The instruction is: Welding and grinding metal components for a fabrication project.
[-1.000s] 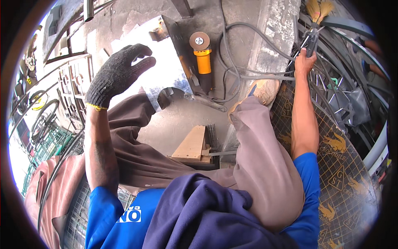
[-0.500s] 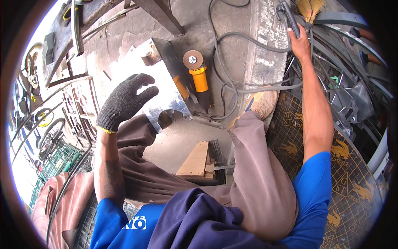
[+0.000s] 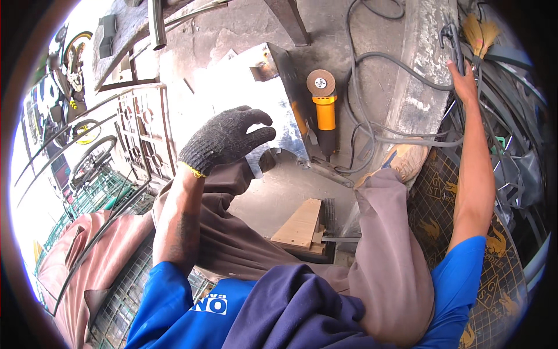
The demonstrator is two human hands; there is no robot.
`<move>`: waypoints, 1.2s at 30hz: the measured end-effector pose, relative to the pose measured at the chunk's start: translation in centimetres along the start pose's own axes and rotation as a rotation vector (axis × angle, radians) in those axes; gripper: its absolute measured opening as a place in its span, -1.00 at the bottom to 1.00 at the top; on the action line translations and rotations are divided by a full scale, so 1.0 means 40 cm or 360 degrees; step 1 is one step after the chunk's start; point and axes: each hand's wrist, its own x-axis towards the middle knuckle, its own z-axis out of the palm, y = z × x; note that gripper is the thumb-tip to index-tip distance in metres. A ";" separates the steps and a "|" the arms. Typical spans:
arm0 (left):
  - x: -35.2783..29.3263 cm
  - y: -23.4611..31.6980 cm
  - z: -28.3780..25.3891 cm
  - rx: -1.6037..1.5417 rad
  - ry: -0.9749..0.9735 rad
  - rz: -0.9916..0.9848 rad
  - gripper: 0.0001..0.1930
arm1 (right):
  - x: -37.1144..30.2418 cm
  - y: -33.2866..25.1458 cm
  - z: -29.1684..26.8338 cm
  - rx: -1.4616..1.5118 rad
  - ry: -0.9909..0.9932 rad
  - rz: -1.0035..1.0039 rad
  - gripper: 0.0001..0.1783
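Left hand: we identify the gloved left hand by its dark knit and yellow cuff edge; its fingers are released, curved apart with nothing between them
Right hand: we show the bare right hand reaching forward, fingers grasping the dark tool by its long handle
Tool position: we locate it at far right, near the broom
Metal part: we find the bright sheet-metal part behind the gloved hand (we cannot tell whether they touch)
Grinder: we note the orange angle grinder lying on the floor, just right of the metal part
Wood: we place the tapered wooden piece between the legs
Cable: we trace the grey cable looping right of the grinder
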 end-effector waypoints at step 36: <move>0.015 0.051 -0.013 -0.0003 0.0057 0.0168 -0.77 | -0.401 -0.418 0.258 0.1425 -0.0948 0.0096 -0.65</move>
